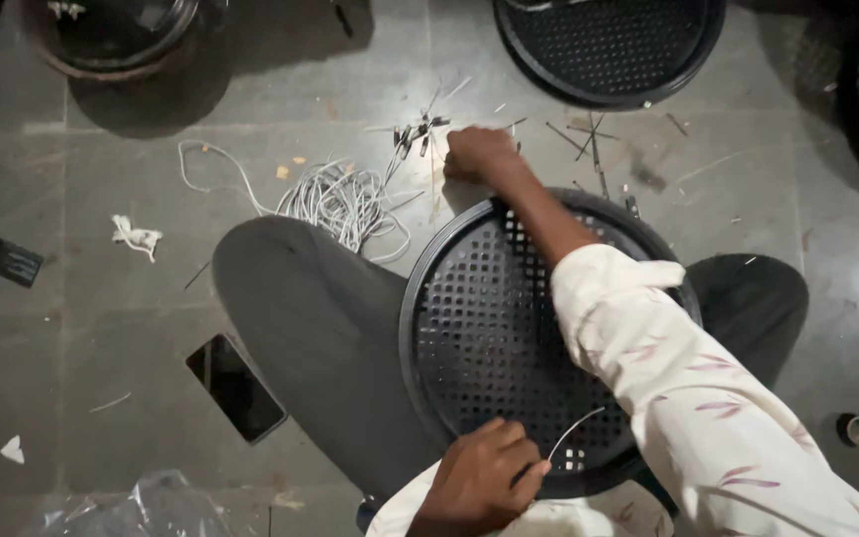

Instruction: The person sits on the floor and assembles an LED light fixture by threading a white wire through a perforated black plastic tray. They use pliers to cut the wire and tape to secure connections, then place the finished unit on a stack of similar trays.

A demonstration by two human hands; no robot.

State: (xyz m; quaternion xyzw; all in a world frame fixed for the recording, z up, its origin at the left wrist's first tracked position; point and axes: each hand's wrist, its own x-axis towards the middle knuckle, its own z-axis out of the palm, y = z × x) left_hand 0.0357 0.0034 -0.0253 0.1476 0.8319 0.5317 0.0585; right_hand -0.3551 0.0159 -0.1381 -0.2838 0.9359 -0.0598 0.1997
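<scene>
A round black perforated grille (479, 328) rests across my lap. My left hand (479, 482) sits at its near edge, fingers closed on a thin pale wire (573, 430) that curves up over the holes. My right hand (477, 154) reaches past the grille's far rim to the floor, closed over a scatter of short dark-tipped ties (414, 134); what it grips is hidden. A tangle of white wire (335, 199) lies just left of that hand.
A second black round grille (608, 45) lies at the top, a dark round tub (111, 35) at top left. A phone (235, 386) lies by my left knee, a small black card (13, 262) at far left. A clear plastic bag (141, 507) sits at the bottom left.
</scene>
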